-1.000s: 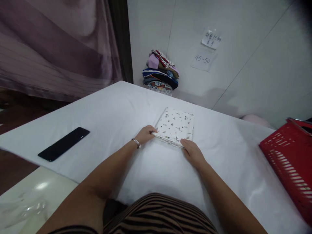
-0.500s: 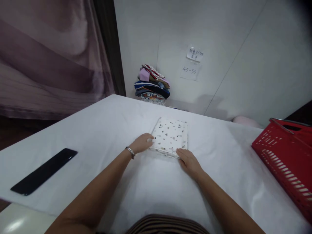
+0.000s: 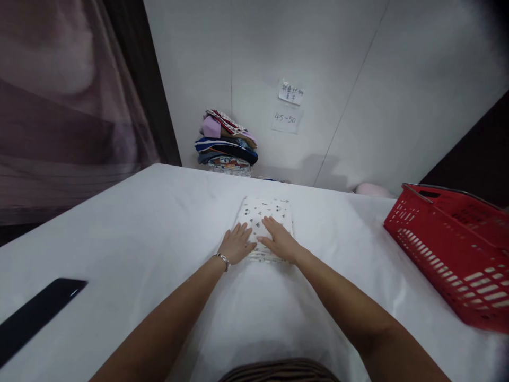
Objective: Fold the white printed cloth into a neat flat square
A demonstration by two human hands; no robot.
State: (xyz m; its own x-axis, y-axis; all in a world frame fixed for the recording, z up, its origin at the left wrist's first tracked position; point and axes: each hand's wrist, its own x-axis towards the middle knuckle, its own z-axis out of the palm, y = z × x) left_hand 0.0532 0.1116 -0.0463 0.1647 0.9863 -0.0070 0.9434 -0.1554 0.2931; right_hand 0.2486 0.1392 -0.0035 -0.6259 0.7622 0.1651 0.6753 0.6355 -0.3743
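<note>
A folded white cloth (image 3: 262, 208) with small dark printed motifs lies flat on the white-covered table (image 3: 167, 223) in front of me. My left hand (image 3: 236, 244), with a silver bracelet at the wrist, rests over the cloth's near left corner, fingers spread. On the cloth's near right part lies my right hand (image 3: 280, 240), palm down, fingers stretched out and thumb apart. Both hands touch the cloth without gripping it, and they cover much of its near half.
A red plastic basket (image 3: 441, 254) stands at the table's right. At the left lies a black flat panel (image 3: 40, 313), partly out of view. Several folded clothes (image 3: 226, 142) are piled beyond the far edge, against a wall with paper notes (image 3: 287, 119).
My right hand has moved from the cloth's near right corner inward onto its top. My left hand has turned flatter, its fingers spreading over the cloth. The camera view has shifted right.
</note>
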